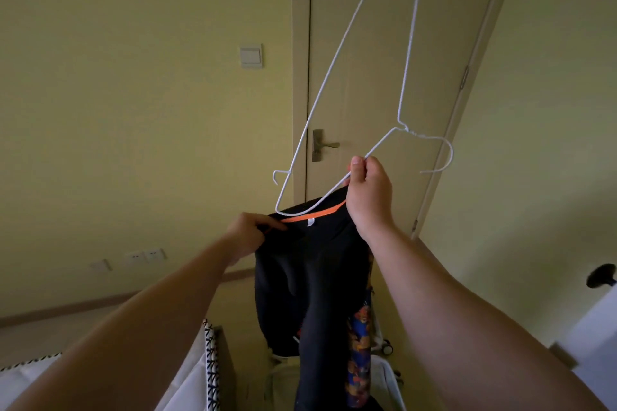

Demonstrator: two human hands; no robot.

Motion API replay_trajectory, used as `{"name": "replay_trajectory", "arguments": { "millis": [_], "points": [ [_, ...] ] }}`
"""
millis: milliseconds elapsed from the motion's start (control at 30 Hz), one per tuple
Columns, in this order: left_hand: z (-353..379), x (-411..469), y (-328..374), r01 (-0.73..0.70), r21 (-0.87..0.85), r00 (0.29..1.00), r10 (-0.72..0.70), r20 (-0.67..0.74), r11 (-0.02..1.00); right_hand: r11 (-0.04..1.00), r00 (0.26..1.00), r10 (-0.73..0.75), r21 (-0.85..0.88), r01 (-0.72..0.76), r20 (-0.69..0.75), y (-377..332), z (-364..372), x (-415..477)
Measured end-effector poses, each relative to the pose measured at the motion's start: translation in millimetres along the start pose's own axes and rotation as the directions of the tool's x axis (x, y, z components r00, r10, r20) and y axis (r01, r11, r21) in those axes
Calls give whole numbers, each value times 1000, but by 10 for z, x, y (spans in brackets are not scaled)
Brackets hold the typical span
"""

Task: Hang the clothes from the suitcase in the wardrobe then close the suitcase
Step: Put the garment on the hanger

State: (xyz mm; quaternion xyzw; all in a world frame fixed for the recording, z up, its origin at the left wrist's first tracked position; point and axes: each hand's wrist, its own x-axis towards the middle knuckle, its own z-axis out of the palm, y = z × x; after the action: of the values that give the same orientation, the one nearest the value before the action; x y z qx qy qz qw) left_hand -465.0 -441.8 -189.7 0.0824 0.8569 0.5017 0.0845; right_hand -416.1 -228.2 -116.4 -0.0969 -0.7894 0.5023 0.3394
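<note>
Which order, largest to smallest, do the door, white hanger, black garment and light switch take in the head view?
1. door
2. white hanger and black garment: similar span, so I leave them unranked
3. light switch

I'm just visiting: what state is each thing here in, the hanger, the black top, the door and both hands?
white wire hanger, held up tilted, lower end at the top's collar.
black top, hanging down, not yet on the hanger.
left hand, grips the top's collar.
right hand, pinches the hanger near its hook.
door, closed.
</note>
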Motion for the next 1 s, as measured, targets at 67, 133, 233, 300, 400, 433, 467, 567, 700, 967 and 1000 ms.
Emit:
{"name": "replay_trajectory", "arguments": {
  "millis": [67, 133, 233, 300, 400, 433, 467, 567, 700, 967, 1000],
  "points": [
    [-139, 52, 68, 3, 10, 999, -2, -38, 1000, 997, 998, -54, -44, 56, 35, 0, -12, 2],
    [-250, 109, 173, 14, 30, 999, -12, -50, 999, 987, 991, -115, -102, 121, 65, 19, -19, -6],
    [-401, 176, 359, 23, 88, 997, -16, -73, 996, 974, 982, -160, -144, 174, 103, 44, -27, -1],
    [-470, 208, 500, 9, 128, 997, 2, -80, 992, 962, 974, -183, -178, 206, 137, 96, -31, 15],
    [-526, 236, 719, -11, 159, 997, 23, -78, 987, 919, 941, -252, -249, 305, 226, 170, -38, 3],
    [-539, 246, 772, -16, 169, 996, 30, -82, 986, 901, 931, -261, -283, 330, 254, 196, -33, 2],
    [-552, 252, 820, -26, 178, 995, 43, -90, 984, 891, 931, -241, -317, 324, 273, 210, -24, 0],
    [-569, 243, 897, -49, 193, 994, 67, -88, 980, 916, 952, -113, -342, 211, 283, 228, -2, 6],
    [-546, 228, 967, -84, 198, 991, 102, -83, 977, 993, 925, 95, -99, -63, 367, 160, -6, -14],
    [-497, 282, 914, -179, 509, 981, 189, 33, 842, 786, 811, 407, 290, -546, 420, -18, 105, 59],
    [-497, 289, 893, -201, 553, 978, 199, 64, 809, 770, 803, 467, 276, -575, 370, -35, 113, 87]
  ]
}}
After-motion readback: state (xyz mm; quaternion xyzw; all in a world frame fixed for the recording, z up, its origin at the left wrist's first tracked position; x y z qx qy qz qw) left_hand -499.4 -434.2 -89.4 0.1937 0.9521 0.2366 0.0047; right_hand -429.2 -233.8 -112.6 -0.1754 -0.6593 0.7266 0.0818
